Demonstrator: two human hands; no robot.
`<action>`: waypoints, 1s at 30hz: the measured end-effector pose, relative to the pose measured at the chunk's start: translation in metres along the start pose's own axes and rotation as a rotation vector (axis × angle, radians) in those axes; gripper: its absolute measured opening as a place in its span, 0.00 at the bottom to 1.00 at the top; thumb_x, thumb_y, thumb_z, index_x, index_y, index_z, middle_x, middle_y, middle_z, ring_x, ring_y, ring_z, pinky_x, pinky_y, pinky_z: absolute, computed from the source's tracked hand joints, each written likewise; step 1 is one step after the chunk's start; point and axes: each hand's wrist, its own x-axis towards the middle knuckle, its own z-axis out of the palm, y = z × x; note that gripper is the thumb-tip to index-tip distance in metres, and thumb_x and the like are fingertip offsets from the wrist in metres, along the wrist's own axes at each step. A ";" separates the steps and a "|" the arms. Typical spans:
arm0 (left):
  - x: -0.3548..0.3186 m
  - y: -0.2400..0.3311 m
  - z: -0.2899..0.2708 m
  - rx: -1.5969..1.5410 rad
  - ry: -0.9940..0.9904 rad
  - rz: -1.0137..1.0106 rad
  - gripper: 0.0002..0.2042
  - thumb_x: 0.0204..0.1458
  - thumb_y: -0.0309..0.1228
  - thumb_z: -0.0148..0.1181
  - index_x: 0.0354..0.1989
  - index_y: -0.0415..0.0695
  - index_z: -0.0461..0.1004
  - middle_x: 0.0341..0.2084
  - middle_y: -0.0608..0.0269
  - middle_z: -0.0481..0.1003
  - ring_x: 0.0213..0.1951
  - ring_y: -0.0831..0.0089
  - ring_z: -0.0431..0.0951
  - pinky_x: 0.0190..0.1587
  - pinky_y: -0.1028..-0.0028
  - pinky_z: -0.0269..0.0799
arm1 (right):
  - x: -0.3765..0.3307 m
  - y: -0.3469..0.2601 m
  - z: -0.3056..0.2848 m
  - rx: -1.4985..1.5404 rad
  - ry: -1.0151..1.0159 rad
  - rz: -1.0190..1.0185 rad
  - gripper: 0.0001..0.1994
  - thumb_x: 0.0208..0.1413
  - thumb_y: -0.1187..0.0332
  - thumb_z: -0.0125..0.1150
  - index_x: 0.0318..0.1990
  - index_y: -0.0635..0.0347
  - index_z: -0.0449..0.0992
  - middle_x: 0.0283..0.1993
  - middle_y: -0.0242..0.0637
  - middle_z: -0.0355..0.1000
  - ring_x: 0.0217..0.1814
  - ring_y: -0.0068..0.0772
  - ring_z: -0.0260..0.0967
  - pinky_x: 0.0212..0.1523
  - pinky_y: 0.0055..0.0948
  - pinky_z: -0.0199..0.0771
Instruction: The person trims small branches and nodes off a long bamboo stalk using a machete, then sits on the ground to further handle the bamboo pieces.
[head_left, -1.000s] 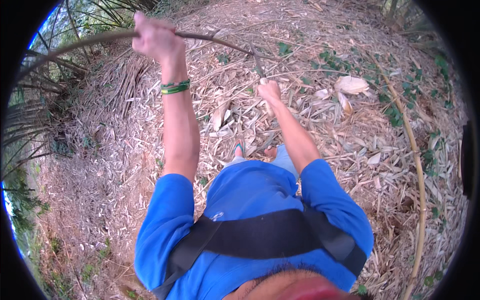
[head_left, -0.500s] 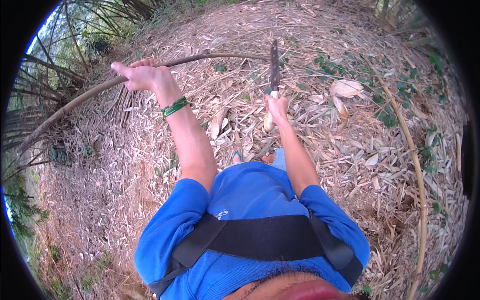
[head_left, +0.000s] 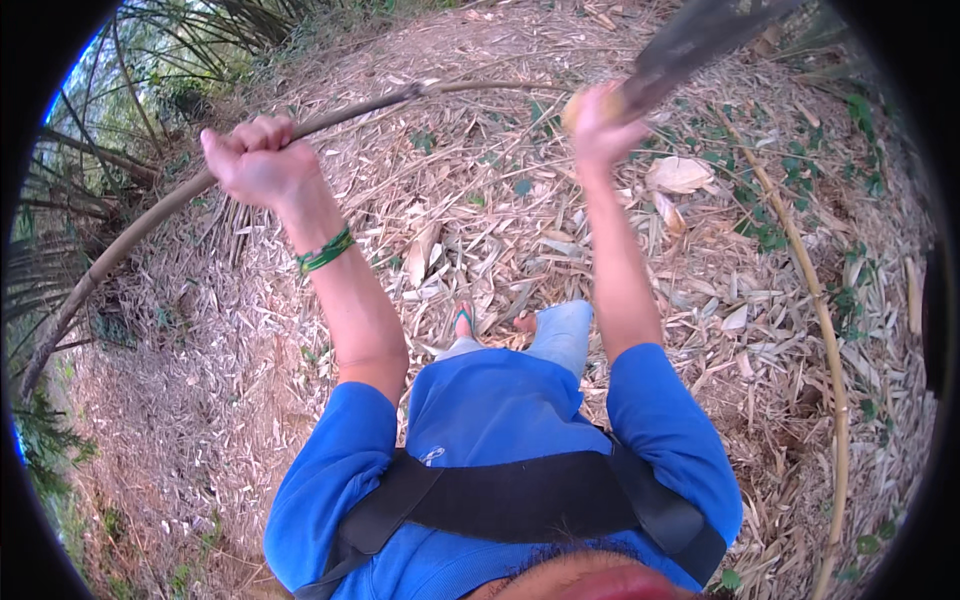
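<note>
Off to the left, my left hand (head_left: 262,162) grips a long, thin, curved bamboo pole (head_left: 130,238). The pole arches from the left edge through my fist and thins out toward the upper middle. A green woven bracelet (head_left: 325,250) circles my left wrist. My right hand (head_left: 603,125) is raised at the upper middle right, closed round the pale handle of a machete. The dark blade of the machete (head_left: 690,50) points up and to the right, smeared by motion. Blade and pole are apart.
Dry bamboo leaves and husks (head_left: 480,240) cover the ground. Another long bamboo pole (head_left: 825,330) lies along the right side. Pale husk pieces (head_left: 680,175) and green vines (head_left: 770,225) lie near it. Bamboo clumps (head_left: 215,40) stand at the upper left. My sandalled foot (head_left: 464,320) shows below.
My right hand has swung the machete up and to the right, tilting its blade from upright. My left hand, still on the pole, has shifted slightly left and down.
</note>
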 end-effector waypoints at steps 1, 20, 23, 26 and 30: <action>-0.006 0.000 0.016 -0.071 0.047 -0.019 0.25 0.67 0.40 0.36 0.13 0.55 0.46 0.07 0.79 0.46 0.11 0.81 0.46 0.15 0.78 0.44 | -0.056 0.069 0.004 -0.164 0.006 0.133 0.08 0.49 0.70 0.60 0.32 0.65 0.78 0.26 0.43 0.76 0.28 0.36 0.77 0.30 0.33 0.76; 0.018 0.013 -0.063 -0.181 -0.373 -0.051 0.25 0.68 0.42 0.37 0.15 0.54 0.46 0.08 0.75 0.42 0.14 0.78 0.39 0.20 0.73 0.41 | 0.041 -0.056 0.007 -0.036 -0.293 0.262 0.04 0.49 0.70 0.60 0.30 0.60 0.76 0.22 0.32 0.72 0.23 0.22 0.70 0.27 0.26 0.72; 0.022 0.015 -0.064 -0.234 -0.425 -0.006 0.24 0.68 0.42 0.37 0.15 0.54 0.46 0.08 0.76 0.42 0.14 0.79 0.40 0.19 0.74 0.41 | 0.038 -0.060 0.021 0.106 -0.160 -0.022 0.06 0.49 0.68 0.62 0.32 0.61 0.77 0.23 0.33 0.74 0.25 0.24 0.72 0.28 0.29 0.74; 0.021 0.004 -0.046 -0.186 -0.445 -0.045 0.24 0.67 0.40 0.38 0.15 0.54 0.47 0.08 0.77 0.44 0.12 0.80 0.42 0.16 0.75 0.42 | -0.099 0.121 0.012 -0.352 -0.274 0.312 0.14 0.51 0.66 0.62 0.39 0.68 0.79 0.33 0.44 0.78 0.39 0.36 0.77 0.41 0.33 0.75; 0.018 -0.027 -0.016 -0.032 -0.179 -0.017 0.22 0.66 0.36 0.40 0.15 0.53 0.48 0.08 0.76 0.46 0.12 0.82 0.45 0.15 0.77 0.44 | -0.251 0.231 -0.014 -0.014 -0.442 1.340 0.04 0.51 0.71 0.57 0.30 0.61 0.76 0.21 0.38 0.71 0.18 0.31 0.68 0.18 0.35 0.69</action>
